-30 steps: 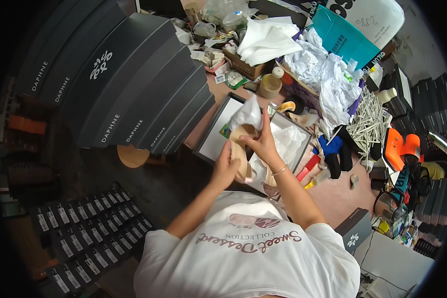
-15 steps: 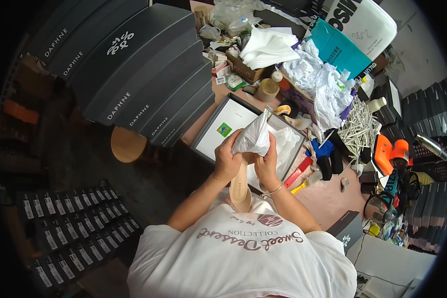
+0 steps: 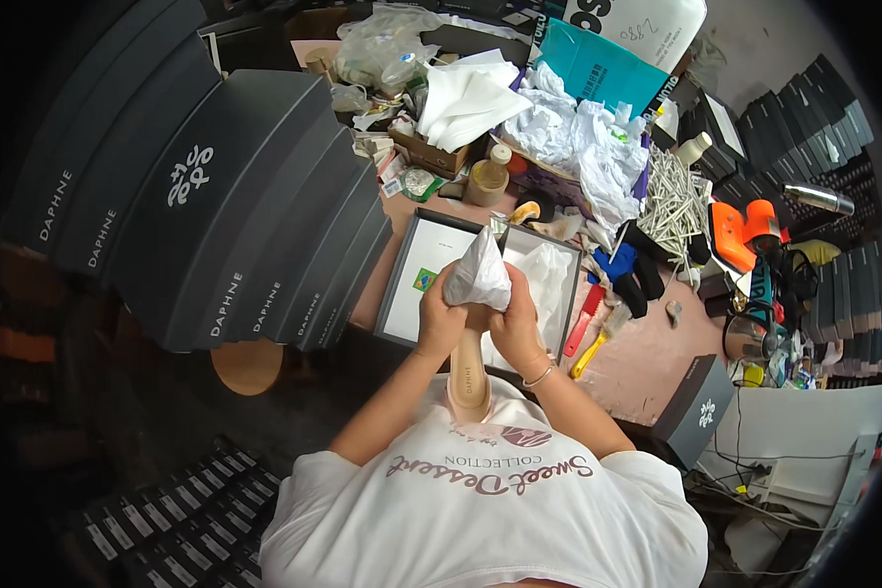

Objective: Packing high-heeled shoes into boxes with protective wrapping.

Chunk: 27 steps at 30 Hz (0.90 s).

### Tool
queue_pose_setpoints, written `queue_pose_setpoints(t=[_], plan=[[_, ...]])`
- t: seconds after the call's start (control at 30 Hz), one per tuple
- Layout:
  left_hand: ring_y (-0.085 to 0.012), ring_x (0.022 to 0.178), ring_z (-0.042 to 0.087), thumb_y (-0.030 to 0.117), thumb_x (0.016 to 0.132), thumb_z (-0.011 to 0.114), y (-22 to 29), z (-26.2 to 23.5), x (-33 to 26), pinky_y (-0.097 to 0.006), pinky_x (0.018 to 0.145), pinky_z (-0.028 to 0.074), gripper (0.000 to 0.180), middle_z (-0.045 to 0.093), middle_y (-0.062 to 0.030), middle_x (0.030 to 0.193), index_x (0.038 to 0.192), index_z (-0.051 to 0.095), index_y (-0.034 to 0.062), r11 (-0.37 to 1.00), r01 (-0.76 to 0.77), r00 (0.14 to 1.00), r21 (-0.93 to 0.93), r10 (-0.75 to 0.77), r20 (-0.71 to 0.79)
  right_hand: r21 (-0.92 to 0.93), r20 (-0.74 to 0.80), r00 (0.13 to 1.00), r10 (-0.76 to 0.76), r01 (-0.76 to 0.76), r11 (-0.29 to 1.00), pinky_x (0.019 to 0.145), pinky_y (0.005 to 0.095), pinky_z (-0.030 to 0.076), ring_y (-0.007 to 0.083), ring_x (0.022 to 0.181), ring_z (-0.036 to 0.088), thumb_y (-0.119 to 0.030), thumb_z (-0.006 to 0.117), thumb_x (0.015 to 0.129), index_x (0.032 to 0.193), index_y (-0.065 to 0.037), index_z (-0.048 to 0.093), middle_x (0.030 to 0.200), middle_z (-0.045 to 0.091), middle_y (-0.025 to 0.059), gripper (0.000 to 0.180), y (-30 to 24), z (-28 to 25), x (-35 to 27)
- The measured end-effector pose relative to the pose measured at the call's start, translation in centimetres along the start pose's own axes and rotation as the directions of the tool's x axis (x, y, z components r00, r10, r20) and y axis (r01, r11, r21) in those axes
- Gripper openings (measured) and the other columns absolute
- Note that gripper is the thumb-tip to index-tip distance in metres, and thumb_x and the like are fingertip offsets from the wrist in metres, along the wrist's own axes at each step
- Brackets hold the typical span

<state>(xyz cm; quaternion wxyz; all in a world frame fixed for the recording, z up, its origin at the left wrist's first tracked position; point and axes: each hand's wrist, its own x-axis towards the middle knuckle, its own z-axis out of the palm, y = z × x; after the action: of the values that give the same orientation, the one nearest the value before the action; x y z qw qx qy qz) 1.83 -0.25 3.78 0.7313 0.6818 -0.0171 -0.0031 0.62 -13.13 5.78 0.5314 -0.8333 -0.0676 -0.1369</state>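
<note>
Over on the left, a tall stack of dark boxes leans into view, and just past it a shallow tray lies on the table, white inside with a small green sticker. In front of that comes the left hand, curled close, gripping one side of a white paper wad; its fingertips are mostly hidden behind. And here, in the middle, is the beige shoe, right between the hands and running back from the fingers toward the white shirt! Its long axis lies nearly straight toward the body, heel end near the chest, front end up at the grip, the wad peaking away beyond it. How far the paper goes into the shoe, I can't tell. Now the right hand, bracelet at the wrist, folded around the wad's other side; neither hand is clearly nearer. Further right, a second tray holds loose white paper, and beside it lie a red brush and a yellow-handled one.
</note>
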Motion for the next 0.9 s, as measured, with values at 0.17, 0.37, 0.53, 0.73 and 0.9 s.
queue_pose_setpoints(t=[0.17,0.37,0.53,0.73,0.9], plan=[[-0.0225,0.104,0.058,0.027,0.091,0.059,-0.8,-4.2,-2.4,-0.034,0.084,0.052,0.065,0.047,-0.0099,0.126,0.142,0.024,0.0077,0.544,0.693,0.717,-0.473,-0.457,0.526,-0.153,0.123,0.989,0.086,-0.067,0.986,0.078,0.0335,0.049,0.0313,0.096,0.058,-0.006,0.066,0.076,0.125,-0.004,0.05,0.11,0.053,0.0174,0.052,-3.0,-0.5,1.1],[-0.0127,0.051,0.051,0.026,0.092,0.052,-2.3,-8.4,1.3,-0.026,0.046,0.042,0.05,0.055,-0.0113,0.077,0.134,0.04,0.0012,0.188,0.861,0.469,-0.472,0.068,0.881,0.317,0.009,0.933,0.359,-0.343,0.884,0.073,0.0245,0.051,0.0149,0.082,0.065,-0.007,0.064,0.085,0.115,0.004,0.057,0.1,0.064,0.014,0.033,-2.5,-3.3,-2.0],[-0.0138,0.048,0.053,0.021,0.091,0.054,-2.0,-9.1,2.5,-0.025,0.043,0.045,0.049,0.057,-0.0126,0.076,0.132,0.039,-0.002,0.286,0.927,0.264,-0.243,-0.035,0.964,-0.35,-0.031,0.895,0.445,-0.427,0.834,0.08,0.0333,0.05,0.0269,0.086,0.063,-0.015,0.066,0.084,0.116,0.004,0.055,0.105,0.059,0.0188,0.038,-1.3,-5.8,-6.5],[-0.016,0.066,0.063,0.025,0.09,0.058,-9.2,-8.3,6.2,-0.025,0.056,0.053,0.041,0.061,-0.0122,0.087,0.121,0.051,-0.0003,0.508,0.861,0.374,-0.002,-0.631,0.68,-0.842,0.046,0.886,0.461,-0.214,0.495,0.075,0.0371,0.05,0.0292,0.09,0.062,-0.032,0.072,0.077,0.111,0.0,0.054,0.104,0.061,0.0179,0.049,3.7,-3.7,-6.8],[-0.0294,0.095,0.062,0.032,0.088,0.056,-14.9,-9.0,5.5,-0.033,0.083,0.048,0.052,0.061,-0.0174,0.108,0.124,0.048,-0.0049,0.669,0.333,0.645,0.664,-0.675,0.357,-0.941,0.209,0.691,0.692,-0.05,0.334,0.063,0.0417,0.051,0.031,0.081,0.065,-0.032,0.073,0.074,0.104,-0.004,0.051,0.087,0.066,0.0139,0.046,11.1,-3.1,-5.7]])
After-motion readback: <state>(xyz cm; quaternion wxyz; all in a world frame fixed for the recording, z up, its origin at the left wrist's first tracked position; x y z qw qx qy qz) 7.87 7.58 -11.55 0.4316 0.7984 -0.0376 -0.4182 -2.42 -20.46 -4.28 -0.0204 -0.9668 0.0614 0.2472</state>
